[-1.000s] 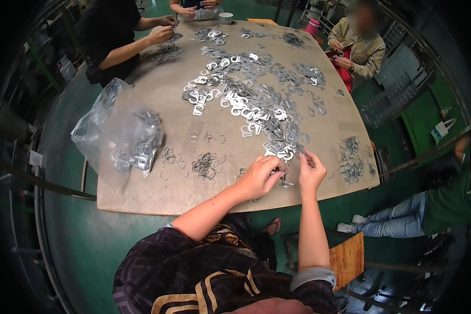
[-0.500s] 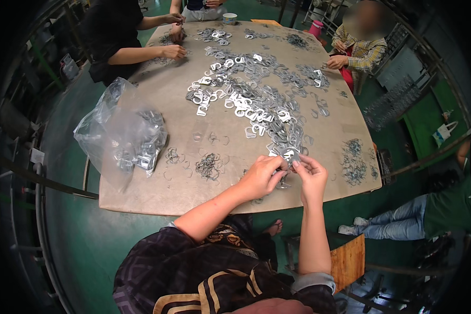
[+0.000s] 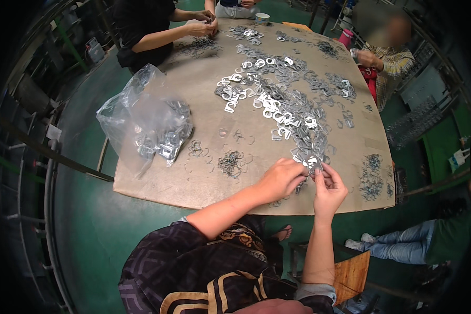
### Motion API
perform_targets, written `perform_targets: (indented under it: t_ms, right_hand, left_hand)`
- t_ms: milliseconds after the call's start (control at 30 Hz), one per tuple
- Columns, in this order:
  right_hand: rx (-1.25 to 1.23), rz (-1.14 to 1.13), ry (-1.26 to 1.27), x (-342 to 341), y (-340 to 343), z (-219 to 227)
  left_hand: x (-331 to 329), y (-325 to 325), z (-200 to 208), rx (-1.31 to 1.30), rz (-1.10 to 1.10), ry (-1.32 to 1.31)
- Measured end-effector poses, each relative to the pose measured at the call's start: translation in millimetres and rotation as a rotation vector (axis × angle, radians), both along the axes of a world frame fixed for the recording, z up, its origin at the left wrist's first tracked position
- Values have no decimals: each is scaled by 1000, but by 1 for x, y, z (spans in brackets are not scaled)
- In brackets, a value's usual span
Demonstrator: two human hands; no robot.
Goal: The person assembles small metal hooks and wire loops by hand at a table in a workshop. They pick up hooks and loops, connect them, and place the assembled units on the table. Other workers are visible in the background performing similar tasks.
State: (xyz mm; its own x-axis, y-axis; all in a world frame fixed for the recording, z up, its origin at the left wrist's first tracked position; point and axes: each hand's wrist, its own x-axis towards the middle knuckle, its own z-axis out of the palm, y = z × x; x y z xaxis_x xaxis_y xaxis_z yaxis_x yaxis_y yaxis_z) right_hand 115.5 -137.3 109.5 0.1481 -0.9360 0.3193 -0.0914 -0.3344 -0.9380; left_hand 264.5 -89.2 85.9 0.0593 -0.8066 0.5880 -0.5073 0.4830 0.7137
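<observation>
Near the table's front edge, my left hand (image 3: 281, 180) and my right hand (image 3: 330, 193) meet over a small flat grey metal buckle (image 3: 312, 163). My right thumb and fingertips pinch its near side. The curled fingers of my left hand close on its left side, and part of the piece is hidden behind them. Just beyond my fingers starts a long heap of flat silver metal buckles (image 3: 269, 104), many with a hooked or open loop. A tangle of thin wire rings (image 3: 232, 164) lies left of my left hand.
A clear plastic bag (image 3: 136, 115) of metal pieces stands at the table's left. More wire rings (image 3: 371, 175) lie to the right. Co-workers' hands (image 3: 206, 23) work at the far left; another person's hand (image 3: 369, 58) is at the far right. A cup (image 3: 262, 19) stands at the back.
The view has shifted, so the table appears farther right. My hands stay together on the metal buckle. The far-left co-worker's hands have come together; the far-right person's hands have drawn back from the table.
</observation>
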Motion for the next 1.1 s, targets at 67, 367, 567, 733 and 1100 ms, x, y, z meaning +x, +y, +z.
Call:
perform_targets:
  t_ms: [67,367,567,733,1100]
  right_hand:
    - [37,6,-49,0,0,3]
    - [24,21,-103,-5,-6,10]
    - [32,36,-114,0,-5,6]
    - [23,65,-75,6,-2,7]
    - [-46,138,42,18,2,6]
  left_hand:
    - [20,4,-10,60,78,2]
    - [126,68,-62,625,495,-449]
    - [133,65,-47,405,602,-633]
    - [88,33,-73,490,510,-745]
    - [89,11,-66,561,387,-1028]
